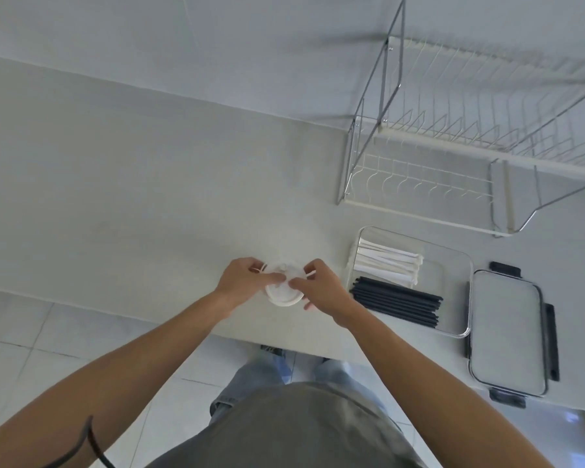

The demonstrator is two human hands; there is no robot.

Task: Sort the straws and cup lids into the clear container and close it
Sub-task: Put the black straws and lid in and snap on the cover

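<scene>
Your left hand (242, 280) and right hand (318, 287) both pinch stack of cup lids (283, 292); uneven squeeze risks lids fanning apart before clear container (453, 265).

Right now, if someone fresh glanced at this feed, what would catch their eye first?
Probably the two hands at the counter's near edge, left hand and right hand, both gripping a stack of white cup lids. Next, to the right, the clear container already holding white straws and black straws, with its lid lying off beside it. A wire dish rack stands behind.
</scene>
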